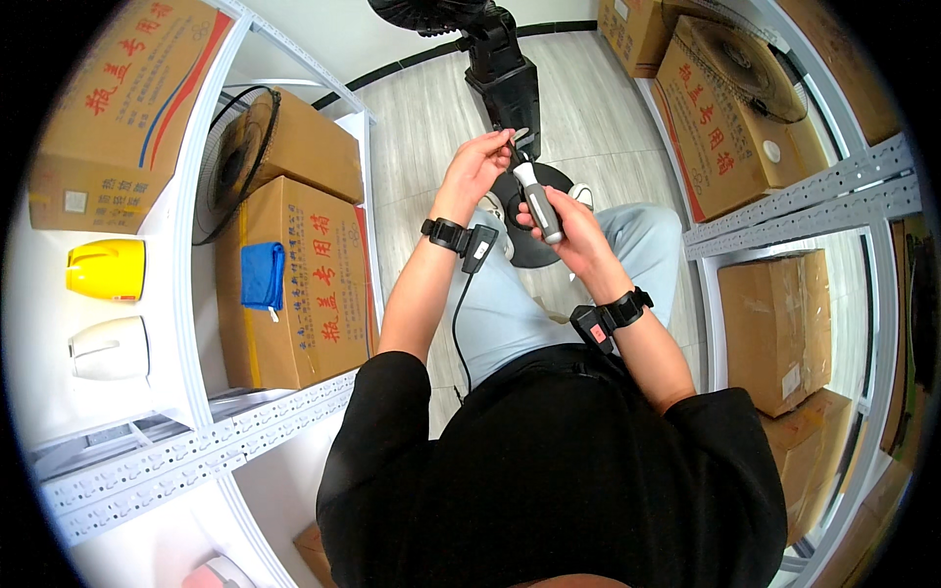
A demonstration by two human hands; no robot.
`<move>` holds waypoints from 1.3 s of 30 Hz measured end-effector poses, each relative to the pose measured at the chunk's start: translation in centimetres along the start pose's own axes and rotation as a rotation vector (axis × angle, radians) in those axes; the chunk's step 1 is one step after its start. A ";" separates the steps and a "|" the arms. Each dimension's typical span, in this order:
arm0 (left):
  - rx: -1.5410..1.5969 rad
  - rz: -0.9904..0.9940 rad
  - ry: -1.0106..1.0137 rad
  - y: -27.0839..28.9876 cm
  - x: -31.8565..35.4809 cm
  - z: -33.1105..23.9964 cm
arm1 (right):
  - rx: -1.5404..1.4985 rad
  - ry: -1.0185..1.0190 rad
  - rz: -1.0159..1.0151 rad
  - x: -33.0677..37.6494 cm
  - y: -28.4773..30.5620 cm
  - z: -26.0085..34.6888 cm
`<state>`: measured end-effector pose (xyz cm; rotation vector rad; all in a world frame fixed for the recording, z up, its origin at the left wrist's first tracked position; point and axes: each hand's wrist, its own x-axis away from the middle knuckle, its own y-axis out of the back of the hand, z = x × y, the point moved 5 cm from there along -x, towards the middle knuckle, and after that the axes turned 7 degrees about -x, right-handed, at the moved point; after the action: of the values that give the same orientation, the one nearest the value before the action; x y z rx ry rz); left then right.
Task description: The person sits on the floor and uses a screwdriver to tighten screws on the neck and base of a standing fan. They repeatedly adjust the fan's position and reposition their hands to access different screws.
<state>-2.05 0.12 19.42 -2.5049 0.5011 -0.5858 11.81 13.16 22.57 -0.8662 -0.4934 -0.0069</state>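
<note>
Post point(502, 93) set ahead, btwn L shelf point(240, 441) & R shelf point(823, 181); screwdriver point(538, 204) held in R hand point(578, 235), nearer. 2 jugs point(106, 270) placed on L shelf, left of box point(279, 338) w/ cloth point(262, 275) laid on it. Fan point(750, 64) rested against R-shelf carton point(701, 137).

From here I see a plain black top point(559, 480) with loose short sleeves point(377, 402) that end near the elbows. I also make out pale blue trousers point(642, 245) and whitish shoes point(582, 196). The left wrist strap point(446, 233) is black and chunky, its dark rectangular module point(478, 249) bearing a small white label; a thin black cable point(458, 338) runs from it. The right wrist strap point(628, 307) matches, its boxy black module point(591, 325) marked with a pinkish-red label.
</note>
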 end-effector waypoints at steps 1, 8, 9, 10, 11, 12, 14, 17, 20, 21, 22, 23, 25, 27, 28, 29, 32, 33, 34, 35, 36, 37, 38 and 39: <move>-0.018 -0.004 -0.001 -0.1 0.0 0.0 | 0.080 0.024 -0.044 0.1 0.0 0.0; -0.055 -0.047 -0.014 -0.1 0.2 0.0 | 0.485 0.266 -0.089 -0.4 0.0 0.3; -0.044 -0.046 -0.016 -0.2 0.2 0.0 | 0.331 0.185 -0.047 -0.5 0.2 0.1; -0.032 -0.044 -0.017 -0.3 0.3 -0.1 | 0.178 0.105 -0.006 -0.4 0.3 0.1; -0.020 -0.044 -0.019 -0.3 0.3 0.0 | 0.024 0.022 0.036 -0.4 0.4 -0.1; -0.018 -0.041 -0.022 -0.2 0.2 0.1 | -0.025 -0.008 0.050 -0.4 0.4 -0.2; -0.017 -0.032 -0.027 -0.1 0.0 0.0 | -0.124 -0.066 0.075 -0.4 0.4 -0.3; -0.064 -0.044 -0.028 -0.1 0.0 0.0 | 0.425 0.204 -0.088 -0.3 0.4 0.2; -0.053 -0.055 -0.033 -0.1 0.1 0.2 | 1.193 0.591 -0.185 0.2 -0.4 2.0; 0.007 -0.052 -0.014 -0.1 0.1 0.2 | 1.033 0.397 -0.173 0.0 -0.1 1.6; 0.068 -0.049 0.005 0.0 0.2 0.3 | 0.709 0.283 -0.117 -0.3 0.3 1.2; 0.129 -0.045 0.023 0.1 0.2 0.4 | 0.385 0.168 -0.062 -0.7 0.4 0.7; 0.090 -0.124 -0.004 1.0 -0.2 0.3 | -0.058 0.007 0.023 -0.6 0.4 0.1; 0.047 -0.203 -0.038 2.4 -0.6 0.3 | -0.012 -0.004 -0.009 -0.4 0.2 0.0; 0.024 -0.239 -0.057 3.2 -0.7 0.3 | 0.012 -0.010 -0.025 -0.2 0.2 -0.1; 0.001 -0.273 -0.075 3.4 -0.7 0.1 | 0.398 0.183 -0.075 -0.2 0.5 0.7; -0.068 -0.296 -0.143 3.5 -0.5 -0.6 | 1.200 0.638 -0.199 0.6 -0.4 2.2; -0.077 -0.294 -0.149 3.5 -0.4 -0.8 | 1.229 0.707 -0.224 0.8 -0.7 2.6; -0.087 -0.292 -0.155 3.4 -0.3 -1.1 | 1.258 0.776 -0.249 1.0 -1.0 2.9; -0.097 -0.289 -0.162 3.3 -0.2 -1.3 | 1.155 0.642 -0.225 0.4 -0.4 2.7; -0.096 -0.276 -0.175 3.1 -0.1 -1.4 | 0.879 0.470 -0.169 -0.3 0.2 2.5; -0.095 -0.263 -0.188 2.8 -0.1 -1.5 | 0.603 0.300 -0.112 -0.8 0.6 2.1; -0.091 -0.250 -0.198 2.6 -0.1 -1.5 | 0.328 0.127 -0.059 -1.0 0.8 1.5; -0.091 -0.255 -0.198 2.4 0.0 -1.5 | 0.278 0.101 -0.048 -0.9 0.9 1.6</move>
<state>-3.35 -2.39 19.21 -2.6993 0.1377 -0.4080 10.56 14.77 22.43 -0.5786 -0.4088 -0.0252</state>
